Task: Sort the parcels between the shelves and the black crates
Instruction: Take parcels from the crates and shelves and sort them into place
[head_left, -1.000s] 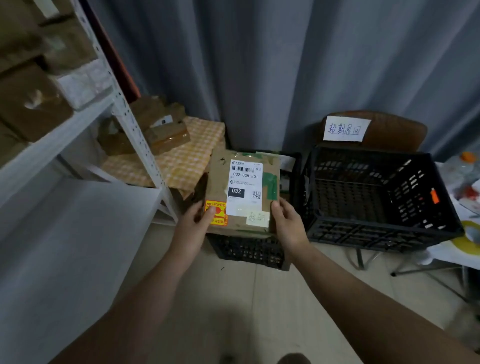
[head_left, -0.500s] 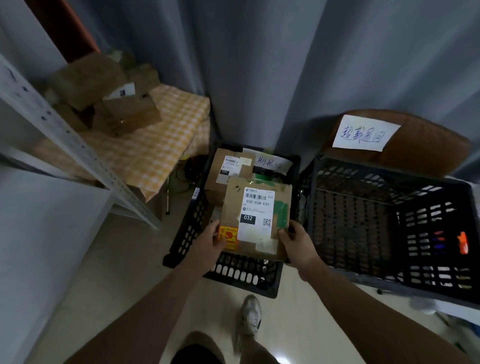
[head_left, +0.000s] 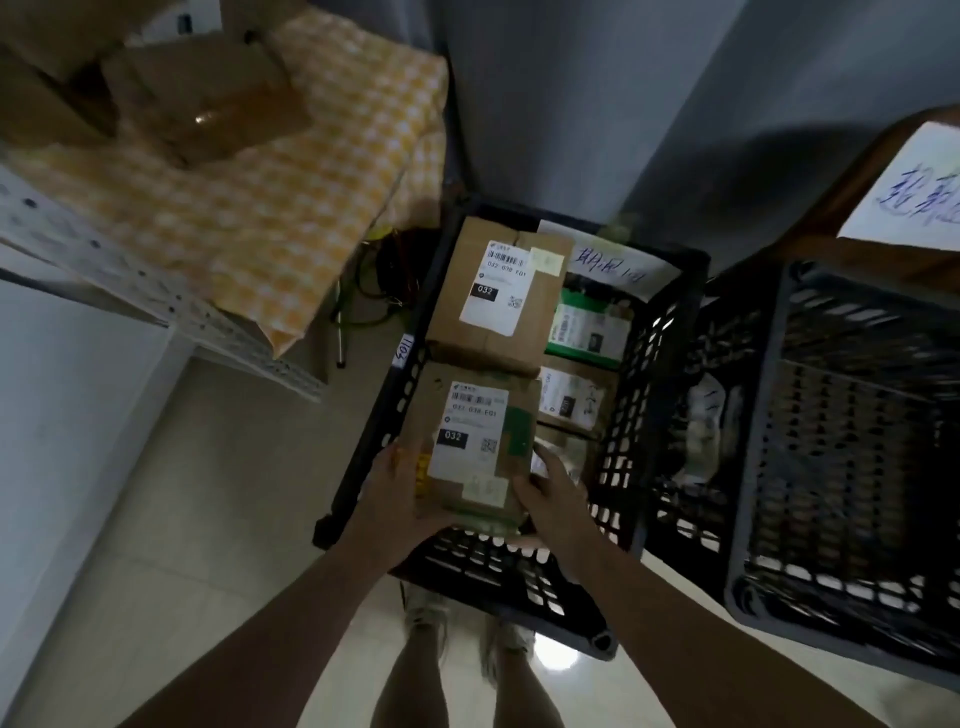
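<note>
Clamped by left hand (head_left: 396, 500) and right hand (head_left: 551, 493) at near corners, keeping 032 parcel (head_left: 475, 441) level inside black crate (head_left: 371, 436). Likely for flat seating at crate's near end.

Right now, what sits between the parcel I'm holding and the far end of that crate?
Another brown parcel with a white 032 label, lying in the crate just beyond the held parcel. The head view shows it.

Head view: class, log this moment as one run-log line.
hands: left hand, right hand grip 032-label parcel | place: left black crate, near end
</note>
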